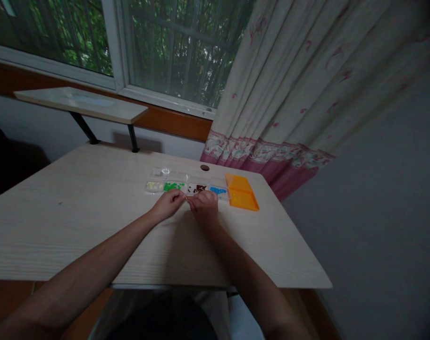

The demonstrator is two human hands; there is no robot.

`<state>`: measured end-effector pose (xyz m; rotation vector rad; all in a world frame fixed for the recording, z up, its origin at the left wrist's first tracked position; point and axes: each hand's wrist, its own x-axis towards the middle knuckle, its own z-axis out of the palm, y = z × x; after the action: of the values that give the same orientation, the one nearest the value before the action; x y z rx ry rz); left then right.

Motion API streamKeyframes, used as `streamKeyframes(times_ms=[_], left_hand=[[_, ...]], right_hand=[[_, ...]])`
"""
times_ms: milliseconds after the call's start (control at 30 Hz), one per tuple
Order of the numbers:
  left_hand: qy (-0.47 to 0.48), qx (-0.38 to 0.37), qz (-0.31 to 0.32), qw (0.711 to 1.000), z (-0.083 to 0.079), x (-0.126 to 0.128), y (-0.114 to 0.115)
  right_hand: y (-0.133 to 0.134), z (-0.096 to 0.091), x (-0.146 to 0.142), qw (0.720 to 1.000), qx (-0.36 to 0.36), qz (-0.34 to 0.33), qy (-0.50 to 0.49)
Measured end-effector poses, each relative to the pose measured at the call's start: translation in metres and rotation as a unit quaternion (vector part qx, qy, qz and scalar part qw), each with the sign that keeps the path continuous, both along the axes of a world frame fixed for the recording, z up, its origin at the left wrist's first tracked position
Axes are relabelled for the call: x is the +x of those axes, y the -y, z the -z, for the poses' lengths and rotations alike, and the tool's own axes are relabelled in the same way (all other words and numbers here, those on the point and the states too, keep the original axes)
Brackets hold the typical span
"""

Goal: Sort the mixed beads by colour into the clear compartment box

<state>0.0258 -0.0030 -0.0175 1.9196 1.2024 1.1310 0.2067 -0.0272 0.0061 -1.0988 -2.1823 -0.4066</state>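
My left hand (169, 204) and my right hand (205, 206) meet fingertip to fingertip just in front of a row of clear lidded boxes. Both are closed in a pinch; whatever lies between the fingertips is too small to name. Behind them, from left to right, the boxes hold pale yellow pieces (154, 186), green pieces (174, 186), dark brown pieces (199, 188) and blue pieces (218, 190). The clear lids (160, 173) stand open toward the back. An open orange case (243, 200) adjoins the row on its right.
Everything rests on a pale wooden desk (105, 189). A raised shelf (83, 104) on black brackets stands at its back left. A round dark cable hole (205, 167) lies behind the boxes. Beyond are a window (179, 47) and a patterned curtain (282, 85); a wall borders the right.
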Motion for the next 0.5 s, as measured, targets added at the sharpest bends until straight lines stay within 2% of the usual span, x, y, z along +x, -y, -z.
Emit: streamKeyframes(times_ms=[100,167,300,433,500], left_hand=[[-0.015,0.014,0.013,1.0,-0.002,-0.002,0.001],[-0.023,0.017,0.019,0.999,-0.003,-0.004,0.002],[-0.029,0.028,0.007,0.999,-0.005,-0.009,0.001],[-0.037,0.047,-0.006,0.998,-0.004,-0.012,0.0],[-0.044,0.049,-0.003,0.998,-0.004,-0.012,0.0]], right_hand=[[-0.004,0.0,0.005,1.0,-0.001,0.013,-0.013],[-0.01,0.001,0.016,0.998,-0.002,0.046,-0.047],[-0.025,-0.002,0.055,0.979,-0.04,0.153,-0.132],[-0.032,-0.012,0.091,0.947,-0.103,0.283,-0.111],[-0.03,-0.016,0.102,0.939,-0.108,0.311,-0.104]])
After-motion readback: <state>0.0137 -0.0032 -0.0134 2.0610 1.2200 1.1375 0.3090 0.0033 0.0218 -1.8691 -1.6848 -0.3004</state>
